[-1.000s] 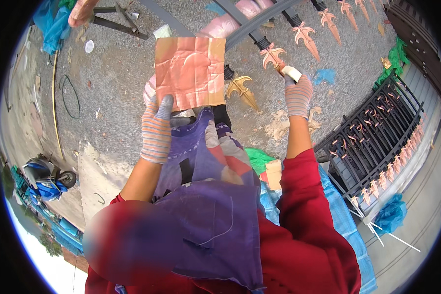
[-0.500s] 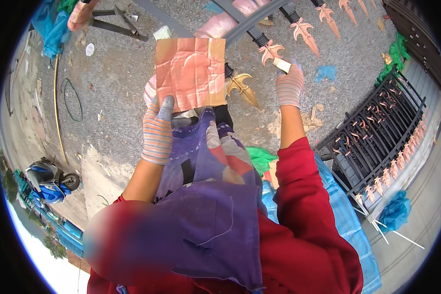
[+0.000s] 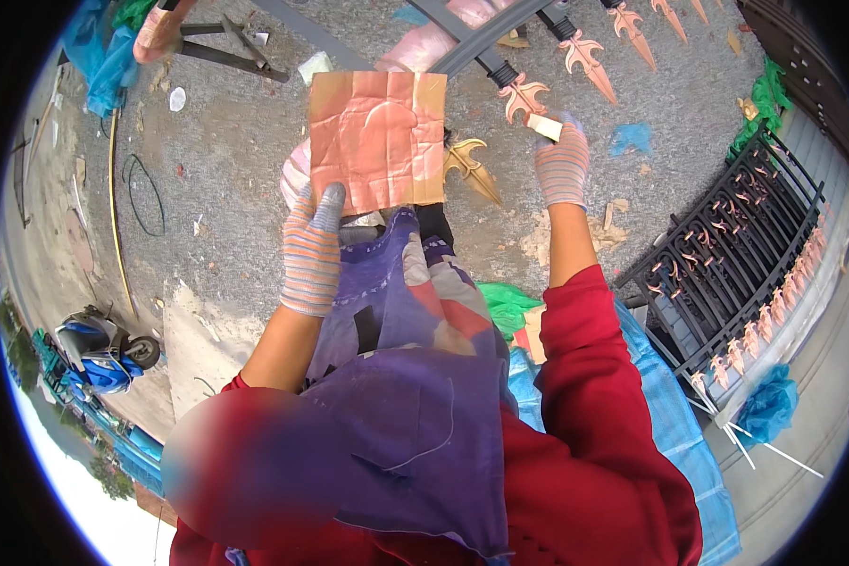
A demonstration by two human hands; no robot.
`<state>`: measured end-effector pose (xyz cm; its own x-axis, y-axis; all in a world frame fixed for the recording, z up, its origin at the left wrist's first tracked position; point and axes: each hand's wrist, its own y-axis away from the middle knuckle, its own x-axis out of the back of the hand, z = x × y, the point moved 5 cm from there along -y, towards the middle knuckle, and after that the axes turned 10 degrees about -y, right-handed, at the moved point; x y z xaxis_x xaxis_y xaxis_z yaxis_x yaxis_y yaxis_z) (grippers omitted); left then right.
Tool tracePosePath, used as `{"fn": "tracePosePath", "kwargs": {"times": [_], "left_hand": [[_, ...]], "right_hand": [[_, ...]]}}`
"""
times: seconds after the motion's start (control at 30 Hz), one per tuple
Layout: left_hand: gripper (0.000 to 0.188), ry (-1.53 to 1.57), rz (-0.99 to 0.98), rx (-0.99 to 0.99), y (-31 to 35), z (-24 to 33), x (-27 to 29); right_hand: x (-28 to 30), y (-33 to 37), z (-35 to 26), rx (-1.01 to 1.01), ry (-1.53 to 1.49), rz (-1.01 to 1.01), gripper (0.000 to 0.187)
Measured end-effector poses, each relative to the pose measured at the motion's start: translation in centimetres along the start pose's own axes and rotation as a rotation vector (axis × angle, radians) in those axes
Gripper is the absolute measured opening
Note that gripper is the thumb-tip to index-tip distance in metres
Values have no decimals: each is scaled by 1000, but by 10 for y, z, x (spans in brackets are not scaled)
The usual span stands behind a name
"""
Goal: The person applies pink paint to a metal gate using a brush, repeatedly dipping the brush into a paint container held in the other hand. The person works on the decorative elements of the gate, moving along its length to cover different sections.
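rough grey ground (image 3: 231, 141), blue scooter (image 3: 99, 349) at left, pale sky (image 3: 71, 472)

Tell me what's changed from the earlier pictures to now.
The right hand, with its pale pad, has moved left and slightly up at the nearest pink spearhead. The left hand has shifted the pink sheet slightly right, toward the gold spearhead. Both grips stayed; nothing was picked up or let go.
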<state>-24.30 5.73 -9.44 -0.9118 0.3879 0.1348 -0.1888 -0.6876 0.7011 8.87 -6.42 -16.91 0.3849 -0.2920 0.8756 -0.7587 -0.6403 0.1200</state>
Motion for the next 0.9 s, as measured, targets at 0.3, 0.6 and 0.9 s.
{"fn": "tracePosePath", "kwargs": {"times": [0.3, 0.6, 0.9], "left_hand": [[42, 75, -2, 48, 3, -3, -3], [39, 106, -21, 32, 8, 3, -6], [38, 102, -33, 61, 7, -1, -3]], "right_hand": [[25, 19, 54, -52, -63, 96, 24], [22, 23, 81, -132, -127, 186, 24], [-5, -4, -3, -38, -120, 64, 25]]}}
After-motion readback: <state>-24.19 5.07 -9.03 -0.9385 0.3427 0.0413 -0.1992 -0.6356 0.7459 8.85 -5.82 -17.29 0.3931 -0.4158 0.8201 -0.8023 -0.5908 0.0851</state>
